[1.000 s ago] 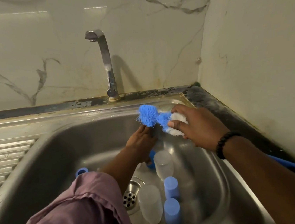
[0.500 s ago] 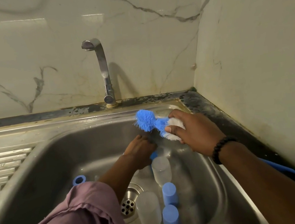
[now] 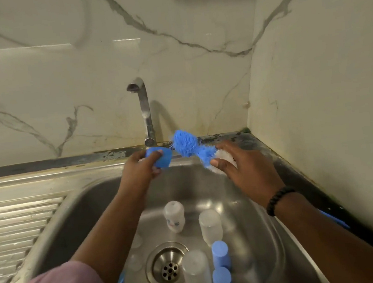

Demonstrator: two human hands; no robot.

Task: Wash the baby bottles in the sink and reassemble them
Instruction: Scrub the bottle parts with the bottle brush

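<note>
Scrubbing step, head view only: our left hand (image 3: 141, 169) pinches a blue bottle cap (image 3: 161, 159) between thumb and fingers (image 3: 155, 155), held up over the back of the sink (image 3: 270, 236) just below the tap (image 3: 145, 113). Our right hand (image 3: 242, 170) grips the white base of the blue bottle brush (image 3: 187, 146), fingers curled round it, bristle head pointing at the cap and about touching its edge. Down in the basin near the drain (image 3: 168, 269): a printed bottle (image 3: 174, 217), two frosted bottles (image 3: 210, 227), two blue cups (image 3: 220, 255), all unassembled. We judge the washing as early. Next move calls for working bristles into the cap's hollow, then rinsing; tap looks off, no water seen.
</note>
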